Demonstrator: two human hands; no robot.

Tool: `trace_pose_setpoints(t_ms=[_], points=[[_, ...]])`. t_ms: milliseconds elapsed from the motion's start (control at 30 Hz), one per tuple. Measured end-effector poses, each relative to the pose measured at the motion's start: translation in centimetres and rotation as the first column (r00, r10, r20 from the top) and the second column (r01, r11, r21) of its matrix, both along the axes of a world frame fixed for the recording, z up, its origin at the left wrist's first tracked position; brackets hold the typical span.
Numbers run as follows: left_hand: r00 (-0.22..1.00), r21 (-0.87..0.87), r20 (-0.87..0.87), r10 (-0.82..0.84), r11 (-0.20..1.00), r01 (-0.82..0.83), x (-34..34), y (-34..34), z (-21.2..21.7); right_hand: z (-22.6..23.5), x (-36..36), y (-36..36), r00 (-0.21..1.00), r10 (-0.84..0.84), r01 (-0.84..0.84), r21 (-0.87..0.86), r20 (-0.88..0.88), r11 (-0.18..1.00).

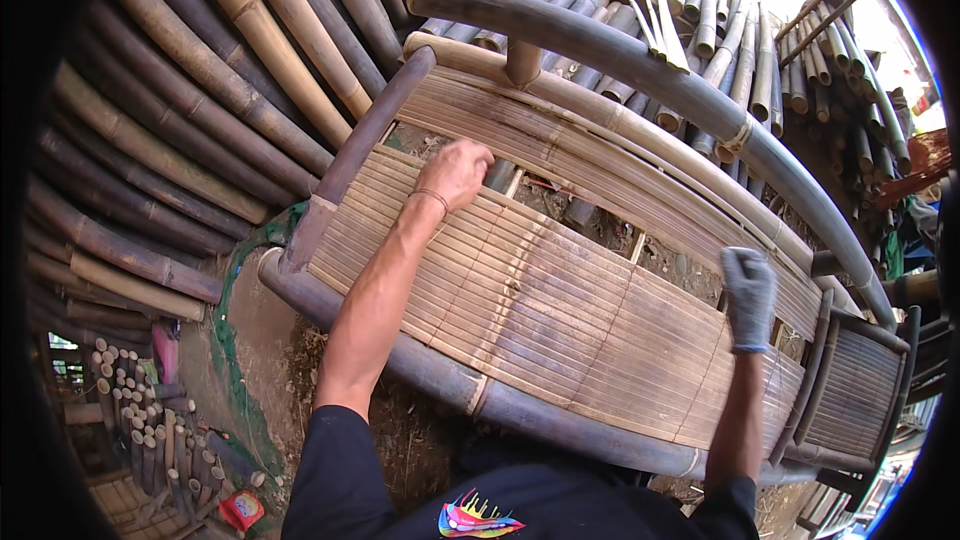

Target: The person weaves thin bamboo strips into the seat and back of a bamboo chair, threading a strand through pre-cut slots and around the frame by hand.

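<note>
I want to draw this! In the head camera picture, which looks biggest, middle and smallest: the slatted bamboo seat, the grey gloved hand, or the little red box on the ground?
1. slatted bamboo seat, by far
2. grey gloved right hand
3. little red box, though it lies farther away, so this is less sure

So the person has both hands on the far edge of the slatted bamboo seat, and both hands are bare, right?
Not quite. Both hands do rest on the far edge of the slatted bamboo seat, but only the left hand is bare; the right hand wears a grey work glove, as the head view shows.
</note>
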State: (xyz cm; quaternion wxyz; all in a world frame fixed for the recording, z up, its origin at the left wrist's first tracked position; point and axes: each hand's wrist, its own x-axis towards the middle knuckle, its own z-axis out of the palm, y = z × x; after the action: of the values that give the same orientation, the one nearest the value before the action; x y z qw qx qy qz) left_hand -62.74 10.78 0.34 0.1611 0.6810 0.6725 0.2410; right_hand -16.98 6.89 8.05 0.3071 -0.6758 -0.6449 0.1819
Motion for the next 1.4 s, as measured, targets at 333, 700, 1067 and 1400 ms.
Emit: trace_pose_setpoints(t_ms=[333, 700, 1067, 1400], points=[[0.989, -0.319, -0.103, -0.108, 0.945, 0.070, 0.3, -0.2, -2.1, -9.2, -22.7, 5.8, 0.842, 0.488, -0.377, -0.397, 0.229, 0.836], [0.998, -0.497, 0.057, 0.039, 0.868, -0.005, 1.1, 3.7, 0.6, -9.9, -22.6, 8.3, 0.794, 0.596, -0.604, -0.271, -0.119, 0.750], [0.907, -0.363, 0.386, -0.170, 0.875, 0.319, 0.8, 1.3, 4.3, -3.4, -24.0, 0.6, 0.822, 0.560, -0.512, 0.298, -0.102, 0.806], [0.790, 0.384, 0.342, -0.510, 0.843, 0.378, 7.3, -6.7, -0.1, 6.7, -0.1, 2.6, -0.054, 0.424, -0.228, 0.425, -0.904, 0.876]])
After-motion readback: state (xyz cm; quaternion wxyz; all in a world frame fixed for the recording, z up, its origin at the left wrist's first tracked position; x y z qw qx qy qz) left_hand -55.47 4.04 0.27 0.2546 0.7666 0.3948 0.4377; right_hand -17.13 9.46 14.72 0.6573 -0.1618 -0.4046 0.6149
